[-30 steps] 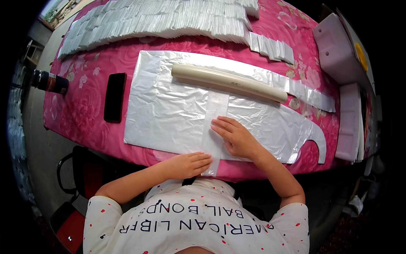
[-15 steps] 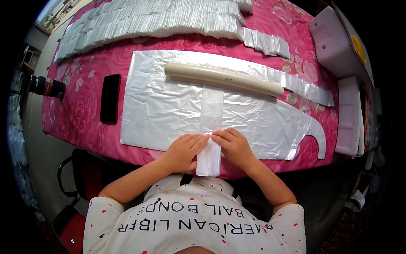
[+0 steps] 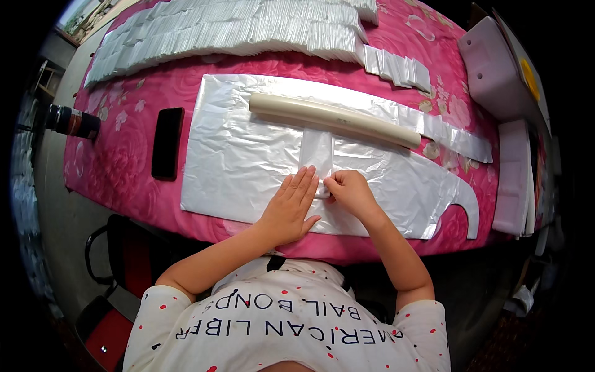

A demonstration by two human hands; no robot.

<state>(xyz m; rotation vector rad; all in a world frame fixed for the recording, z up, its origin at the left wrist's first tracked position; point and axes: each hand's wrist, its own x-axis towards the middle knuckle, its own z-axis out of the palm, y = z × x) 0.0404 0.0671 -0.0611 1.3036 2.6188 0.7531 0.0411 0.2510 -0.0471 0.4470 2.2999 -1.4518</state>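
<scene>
- Exposure: pink tablecloth [image 3: 121, 177] brightly lit; area beneath the table's right side nearly black.
- Light: bright daylight visible at upper left.
- Glare: broken white highlights across the creased plastic sheet [image 3: 235, 167].
- Shadow: soft, dark band along the lower side of the tube [image 3: 334, 119].
- Distortion: table edges bowed; black vignette at the corners.
- Focus: centre clear; far-left rim soft, blue-tinged.

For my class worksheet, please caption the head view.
Left hand flat and right hand curled at a white strip, a beige tube resting on shiny sheeting.
</scene>
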